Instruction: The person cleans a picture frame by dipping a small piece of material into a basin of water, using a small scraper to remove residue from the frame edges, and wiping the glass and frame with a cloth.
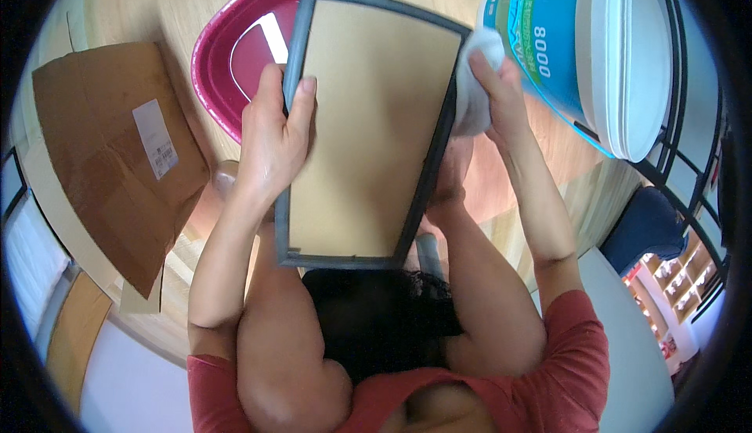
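Note:
A rectangular picture frame [368, 128] with a dark grey border and a plain tan panel is held up in front of me, tilted slightly. My left hand [278, 124] grips its left edge, thumb on the panel side and fingers curled around the border. At the upper right edge, my right hand [501, 92] is closed on a whitish cloth [475, 88], which presses against the border. The frame hides part of the basin behind it and most of my lower legs.
A magenta plastic basin [210, 49] stands on the wooden floor beyond the frame. To the left is a brown cardboard box [110, 135] with a white label. At the right, a blue bucket [552, 41] with a white lid lies beside a black metal rack [680, 120].

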`<move>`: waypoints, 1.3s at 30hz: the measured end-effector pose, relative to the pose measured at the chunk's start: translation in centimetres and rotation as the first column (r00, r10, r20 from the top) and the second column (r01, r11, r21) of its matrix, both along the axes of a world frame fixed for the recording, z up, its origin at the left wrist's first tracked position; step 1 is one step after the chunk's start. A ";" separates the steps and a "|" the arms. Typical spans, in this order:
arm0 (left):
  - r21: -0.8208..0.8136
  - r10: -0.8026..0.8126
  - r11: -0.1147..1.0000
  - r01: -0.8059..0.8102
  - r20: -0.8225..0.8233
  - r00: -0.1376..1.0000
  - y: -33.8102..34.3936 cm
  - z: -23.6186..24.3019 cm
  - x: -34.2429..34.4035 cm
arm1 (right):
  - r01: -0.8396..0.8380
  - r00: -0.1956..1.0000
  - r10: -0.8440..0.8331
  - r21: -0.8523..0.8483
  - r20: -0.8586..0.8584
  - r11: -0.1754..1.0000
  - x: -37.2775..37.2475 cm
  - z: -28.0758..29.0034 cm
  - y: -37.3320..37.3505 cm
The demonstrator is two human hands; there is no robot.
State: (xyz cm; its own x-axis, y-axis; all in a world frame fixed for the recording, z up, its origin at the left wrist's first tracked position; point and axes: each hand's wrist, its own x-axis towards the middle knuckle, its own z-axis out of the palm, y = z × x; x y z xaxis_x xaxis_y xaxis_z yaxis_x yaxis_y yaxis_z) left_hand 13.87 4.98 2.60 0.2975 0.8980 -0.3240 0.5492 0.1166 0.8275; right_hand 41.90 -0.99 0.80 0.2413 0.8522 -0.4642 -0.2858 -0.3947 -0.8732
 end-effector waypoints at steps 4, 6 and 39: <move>0.030 0.154 0.987 -0.156 0.062 0.986 0.3 -0.4 0.6 | 0.043 0.998 -0.042 -0.009 0.049 0.999 -2.7 0.4 1.3; 0.083 0.262 0.959 -0.269 0.092 0.961 1.1 -0.8 0.6 | -0.049 0.976 0.060 -0.057 0.208 0.997 -3.7 -0.1 -0.5; 0.486 0.513 0.773 -0.407 -0.101 0.853 0.5 2.3 -7.5 | 0.154 0.983 -0.139 -0.124 0.119 0.980 -1.8 0.0 -2.7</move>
